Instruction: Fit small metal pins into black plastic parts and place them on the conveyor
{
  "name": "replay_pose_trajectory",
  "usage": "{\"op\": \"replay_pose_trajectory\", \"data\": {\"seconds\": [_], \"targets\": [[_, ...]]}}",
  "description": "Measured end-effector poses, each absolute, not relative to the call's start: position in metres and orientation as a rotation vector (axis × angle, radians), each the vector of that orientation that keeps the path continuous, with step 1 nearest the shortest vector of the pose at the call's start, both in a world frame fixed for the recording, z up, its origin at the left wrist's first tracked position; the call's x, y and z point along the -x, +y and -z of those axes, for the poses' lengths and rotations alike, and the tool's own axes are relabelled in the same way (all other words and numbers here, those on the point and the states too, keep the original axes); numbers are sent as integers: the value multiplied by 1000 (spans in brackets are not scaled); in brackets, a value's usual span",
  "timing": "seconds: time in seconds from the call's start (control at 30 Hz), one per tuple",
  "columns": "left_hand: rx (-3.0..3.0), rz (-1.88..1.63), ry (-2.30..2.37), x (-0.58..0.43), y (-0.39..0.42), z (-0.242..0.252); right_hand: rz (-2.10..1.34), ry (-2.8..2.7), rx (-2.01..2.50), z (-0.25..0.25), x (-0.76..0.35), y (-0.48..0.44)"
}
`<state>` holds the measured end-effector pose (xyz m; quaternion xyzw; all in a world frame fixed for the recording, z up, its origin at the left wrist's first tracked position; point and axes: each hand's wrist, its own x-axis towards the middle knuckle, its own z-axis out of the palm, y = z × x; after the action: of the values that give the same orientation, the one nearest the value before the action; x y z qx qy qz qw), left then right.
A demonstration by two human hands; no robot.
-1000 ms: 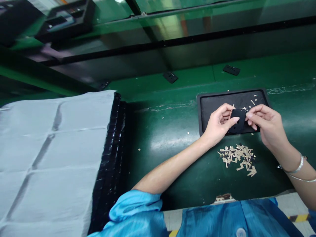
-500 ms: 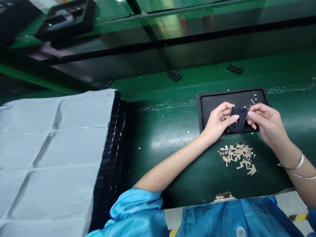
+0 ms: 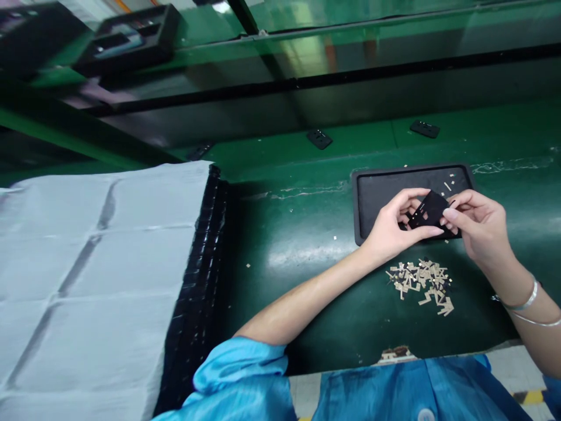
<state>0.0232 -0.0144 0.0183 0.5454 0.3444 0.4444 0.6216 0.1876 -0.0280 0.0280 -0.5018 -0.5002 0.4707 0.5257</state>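
A small flat black part [image 3: 428, 211] with little cut-outs is held between both hands above a shallow black tray [image 3: 377, 196]. My left hand [image 3: 394, 225] pinches its left and lower edge with thumb and fingers. My right hand [image 3: 477, 225] grips its right edge. The part is tilted, with its top corner leaning to the right. A few tan scraps lie in the tray's far right corner. A heap of small tan paper strips [image 3: 423, 283] lies on the green belt just in front of the tray, below my hands.
A tall stack of black trays [image 3: 199, 280] covered by a white cloth [image 3: 87, 263] fills the left. Two black parts [image 3: 319, 139] [image 3: 424, 128] lie on the green belt farther back. A dark rail runs across the back. My blue sleeves sit at the near edge.
The black part has turned in my hands, from hanging roughly square to tilted with its face showing cut-outs. Both hands stay above the tray. The view has shifted slightly.
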Motion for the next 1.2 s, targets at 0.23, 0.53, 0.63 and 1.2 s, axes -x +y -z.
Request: {"op": "replay_pose_trajectory", "data": {"seconds": [0.23,0.53,0.63,1.2], "targets": [[-1436,-1102,779,-24,-15,-10,-1153,-1196,1105,-29,-185,-30],[-1550,-1213,802,-27,-18,-7,-1286,-1162,1026,-30,-183,-31],[-1586,-1240,821,-27,-18,-6,-1327,-1145,1026,-32,-183,-31],[-1733,-1370,936,-28,-19,-5,-1302,-1164,1168,-37,-190,-24]]}}
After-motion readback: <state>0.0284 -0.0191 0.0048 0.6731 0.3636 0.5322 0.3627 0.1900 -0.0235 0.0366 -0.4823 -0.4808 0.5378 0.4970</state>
